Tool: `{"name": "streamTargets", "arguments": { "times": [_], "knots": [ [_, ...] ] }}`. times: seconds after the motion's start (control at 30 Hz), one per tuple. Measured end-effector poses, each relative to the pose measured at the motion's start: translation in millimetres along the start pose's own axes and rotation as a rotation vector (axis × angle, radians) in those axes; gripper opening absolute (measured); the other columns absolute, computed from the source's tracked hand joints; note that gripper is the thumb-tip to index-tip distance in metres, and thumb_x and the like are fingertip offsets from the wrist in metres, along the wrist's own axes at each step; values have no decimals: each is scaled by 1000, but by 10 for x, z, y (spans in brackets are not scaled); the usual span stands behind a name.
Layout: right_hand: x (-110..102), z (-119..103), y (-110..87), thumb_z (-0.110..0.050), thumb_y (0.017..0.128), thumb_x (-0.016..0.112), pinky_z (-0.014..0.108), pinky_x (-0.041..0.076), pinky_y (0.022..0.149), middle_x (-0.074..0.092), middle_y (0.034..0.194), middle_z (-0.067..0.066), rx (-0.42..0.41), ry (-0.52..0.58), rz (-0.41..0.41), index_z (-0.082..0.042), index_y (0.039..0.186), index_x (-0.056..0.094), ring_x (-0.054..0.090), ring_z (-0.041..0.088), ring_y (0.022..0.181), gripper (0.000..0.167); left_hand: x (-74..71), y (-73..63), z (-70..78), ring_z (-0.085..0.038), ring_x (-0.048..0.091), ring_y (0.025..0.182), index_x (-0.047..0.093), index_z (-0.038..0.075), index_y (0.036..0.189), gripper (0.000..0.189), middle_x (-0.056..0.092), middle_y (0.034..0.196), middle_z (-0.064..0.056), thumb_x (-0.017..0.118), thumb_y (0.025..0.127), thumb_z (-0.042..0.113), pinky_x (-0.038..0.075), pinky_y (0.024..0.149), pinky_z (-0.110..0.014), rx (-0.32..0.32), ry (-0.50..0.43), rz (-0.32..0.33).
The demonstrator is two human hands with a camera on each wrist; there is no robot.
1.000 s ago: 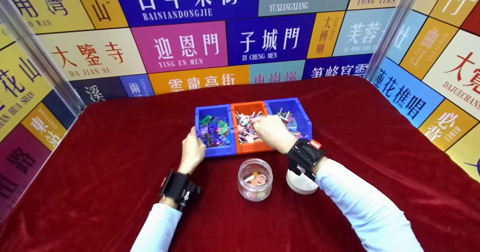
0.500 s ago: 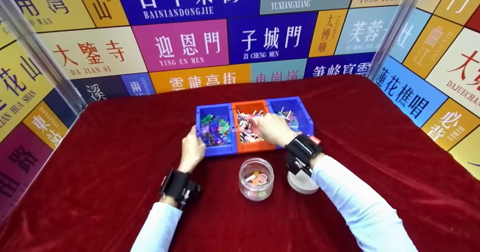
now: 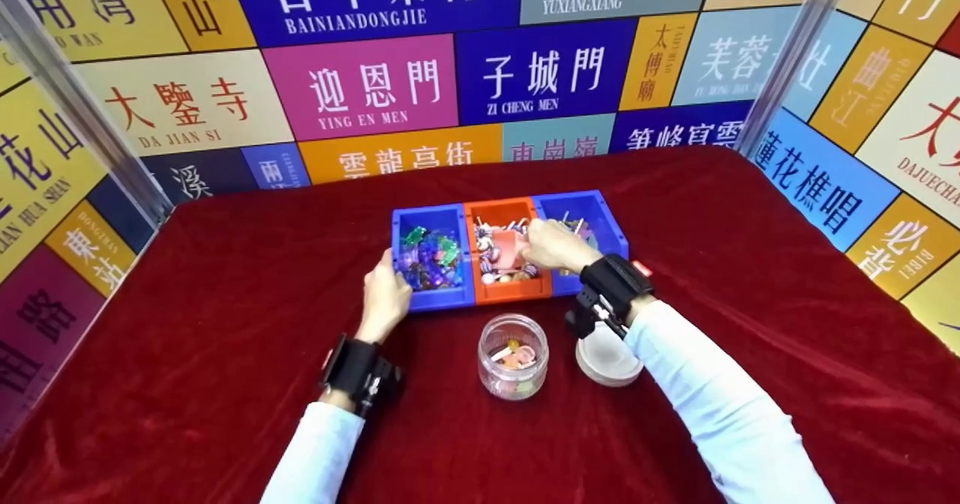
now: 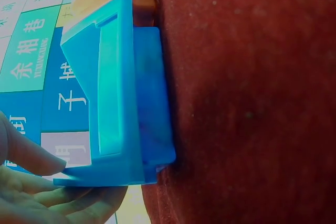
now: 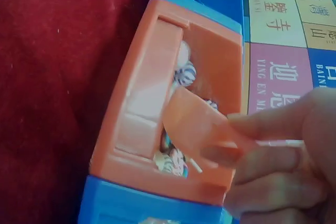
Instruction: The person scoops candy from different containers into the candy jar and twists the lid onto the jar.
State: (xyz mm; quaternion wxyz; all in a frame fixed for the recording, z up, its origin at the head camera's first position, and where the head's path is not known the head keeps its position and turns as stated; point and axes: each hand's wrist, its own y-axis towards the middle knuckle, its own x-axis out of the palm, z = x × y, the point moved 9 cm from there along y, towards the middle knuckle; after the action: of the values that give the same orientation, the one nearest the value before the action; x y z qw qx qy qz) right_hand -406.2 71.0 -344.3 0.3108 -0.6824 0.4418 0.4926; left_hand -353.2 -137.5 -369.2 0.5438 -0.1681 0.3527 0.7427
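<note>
My right hand [image 3: 559,247] holds a pink scoop [image 5: 194,121] by its end, thumb and fingers curled round it. The scoop lies in the orange bin [image 5: 142,87], among lollipops [image 5: 185,74] with striped heads and white sticks. With thumb on one side and fingers on the other, my left hand [image 3: 386,294] grips the side wall of the left blue bin [image 4: 110,93], which holds shiny wrapped pieces [image 3: 431,260] in green and purple. In front of the bins stands an open clear jar [image 3: 513,358] with some sweets at its bottom.
A white round lid [image 3: 609,358] lies right of the jar, under my right wrist. The right blue bin [image 3: 611,226] joins the orange one and holds more sticks. Dark red cloth [image 3: 225,301] covers the table. A wall of coloured signs [image 3: 360,88] stands behind.
The pink scoop has come into fuller view in the orange bin, as my right hand shifted slightly right and away from me. My left hand keeps its place on the blue bin.
</note>
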Motion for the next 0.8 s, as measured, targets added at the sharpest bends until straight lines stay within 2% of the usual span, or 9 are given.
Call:
{"name": "streamTargets", "arguments": {
  "times": [0.13,0.23,0.33,0.43,0.5,0.63,0.8],
  "knots": [
    [26,-9,4,-9,78,46,36,45,49,50,64,8,82,-54,37,-8,62,51,49,22,58,17,9,6,7,-41,52,103,41,-13,124,46,53,113,-31,42,78,-9,42,90,-44,-7,3,-16],
    [46,-37,1,-10,78,48,43,50,59,60,75,15,128,-152,44,-3,74,61,58,28,68,16,16,6,14,-41,51,105,39,-15,125,46,51,115,-31,42,80,-9,41,92,-43,-10,0,-29],
    [63,-49,1,-15,80,52,46,50,68,63,84,16,172,-237,30,-2,81,64,60,32,78,17,19,6,14,-40,51,106,39,-14,126,46,51,116,-30,43,80,-9,41,93,-42,-21,-2,-41],
    [76,-62,8,-18,81,55,45,50,71,64,87,15,190,-249,26,-4,84,64,59,32,82,17,21,10,11,-40,50,106,38,-14,126,46,51,117,-30,43,80,-9,41,93,-42,-25,-3,-49],
    [67,-95,17,-17,81,55,44,51,67,63,86,15,164,-242,59,-5,83,63,59,31,80,15,20,14,9,-40,50,106,38,-14,126,47,50,117,-30,43,80,-9,40,93,-42,-26,-4,-49],
    [43,-181,15,-13,82,55,44,51,56,62,77,16,37,-255,168,-2,86,62,60,33,72,13,15,16,3,-40,50,106,38,-15,126,47,51,117,-31,43,80,-9,40,93,-42,-17,-2,-43],
    [90,-190,-22,-14,81,60,42,49,48,62,72,17,-53,-227,216,-4,97,61,60,34,66,19,3,9,-8,-42,52,102,41,-14,124,46,53,113,-31,45,79,-10,42,90,-44,-2,7,-24]
  ]
}}
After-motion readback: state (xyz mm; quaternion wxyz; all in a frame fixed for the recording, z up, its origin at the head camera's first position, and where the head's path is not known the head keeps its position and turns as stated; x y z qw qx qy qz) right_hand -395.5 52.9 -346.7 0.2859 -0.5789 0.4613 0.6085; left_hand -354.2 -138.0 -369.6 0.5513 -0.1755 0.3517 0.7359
